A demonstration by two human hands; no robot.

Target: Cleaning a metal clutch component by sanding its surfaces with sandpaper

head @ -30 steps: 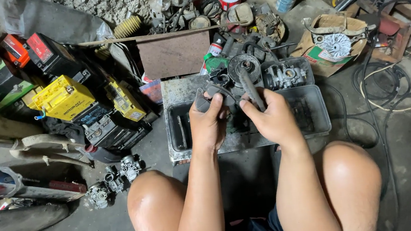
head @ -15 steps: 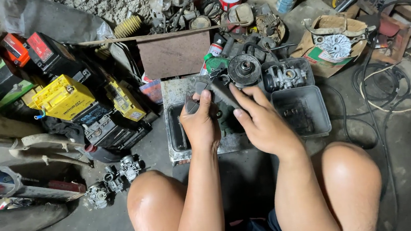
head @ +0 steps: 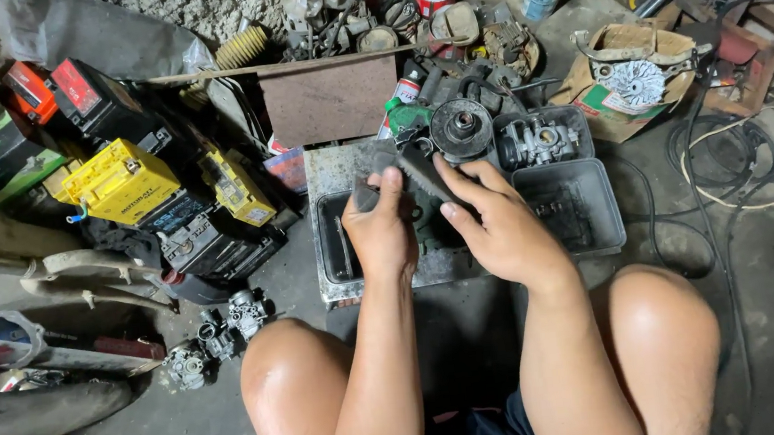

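Both hands meet over a shallow grey metal tray (head: 332,251) that sits on the floor between the person's knees. The left hand (head: 381,232) is closed around the lower end of a dark, ribbed belt-like strip (head: 416,172), fingers curled over it and thumb up. The right hand (head: 499,226) lies just to the right of it, fingers stretched toward the strip and pressing on its upper part, thumb spread below. The strip runs slantwise between the two hands, above the tray's middle. Just beyond the tray's far edge, close to the right hand's fingertips, stands a round black pulley (head: 461,128), with a grey carburettor (head: 536,140) beside it. Well to the left of the tray lies a yellow battery (head: 119,182), and nearer its left corner a cluster of small carburettors (head: 218,333) on the floor.
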